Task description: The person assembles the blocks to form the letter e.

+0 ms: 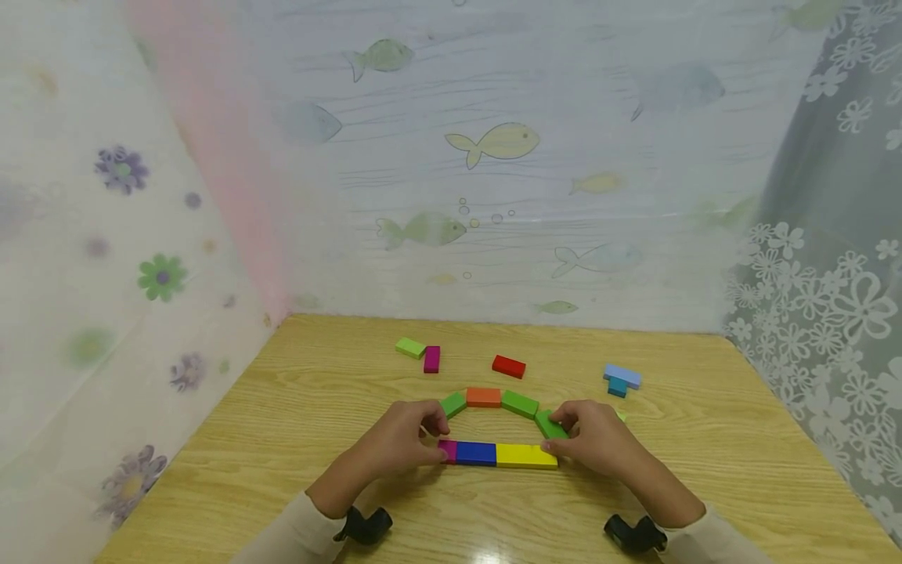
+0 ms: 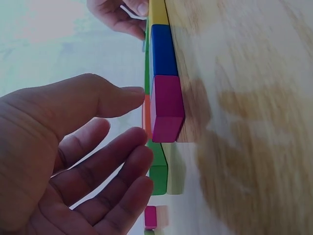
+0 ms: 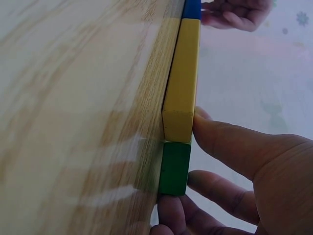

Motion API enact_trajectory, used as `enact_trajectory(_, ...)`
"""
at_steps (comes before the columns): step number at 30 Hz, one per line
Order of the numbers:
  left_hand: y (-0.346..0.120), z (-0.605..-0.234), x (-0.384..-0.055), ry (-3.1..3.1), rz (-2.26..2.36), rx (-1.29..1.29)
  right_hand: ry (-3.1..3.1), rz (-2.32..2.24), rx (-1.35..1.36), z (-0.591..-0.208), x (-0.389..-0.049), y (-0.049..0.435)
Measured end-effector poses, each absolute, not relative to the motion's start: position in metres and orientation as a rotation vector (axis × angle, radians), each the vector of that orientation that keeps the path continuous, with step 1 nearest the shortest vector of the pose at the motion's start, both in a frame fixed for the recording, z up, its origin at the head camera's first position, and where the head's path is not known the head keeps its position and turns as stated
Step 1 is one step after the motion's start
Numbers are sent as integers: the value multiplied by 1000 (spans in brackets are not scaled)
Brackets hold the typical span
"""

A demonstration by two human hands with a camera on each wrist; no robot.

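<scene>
A row of blocks lies on the table: a magenta block [image 1: 449, 452], a blue block [image 1: 476, 453] and a longer yellow block [image 1: 521, 456]. Behind it curves an arc with an orange block [image 1: 483, 397], a left green block [image 1: 453, 405], a middle green block [image 1: 519, 404] and a right green block [image 1: 550, 425]. My right hand [image 1: 595, 439] holds the right green block, fingers curled around its outer end and thumb at the yellow block's end. My left hand [image 2: 83, 161], fingers loosely bent and apart, hovers beside the magenta block and left green block, gripping nothing.
Farther back lie a lime block [image 1: 410, 348] beside another magenta block [image 1: 432, 359], and a red block [image 1: 509, 366]. At back right, a light blue block [image 1: 622, 376] meets a teal block [image 1: 617, 387]. Patterned curtains [image 1: 493, 235] enclose the wooden table [image 1: 317, 352].
</scene>
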State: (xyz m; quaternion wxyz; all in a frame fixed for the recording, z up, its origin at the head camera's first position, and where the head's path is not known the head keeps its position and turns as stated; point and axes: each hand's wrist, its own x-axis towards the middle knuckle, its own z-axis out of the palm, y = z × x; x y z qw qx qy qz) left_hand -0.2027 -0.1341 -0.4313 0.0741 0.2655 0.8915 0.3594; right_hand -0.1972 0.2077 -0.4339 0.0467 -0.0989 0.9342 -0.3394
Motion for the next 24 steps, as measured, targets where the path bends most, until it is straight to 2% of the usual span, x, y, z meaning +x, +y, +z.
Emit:
enact_trajectory(10, -133, -423, -211, 2726, 1158, 772, 2843, -1039, -288, -432, -197, 206)
enact_trajectory(24, -137, -418, -256, 2944, 1169, 594, 2856, -1035, -293, -433, -197, 207)
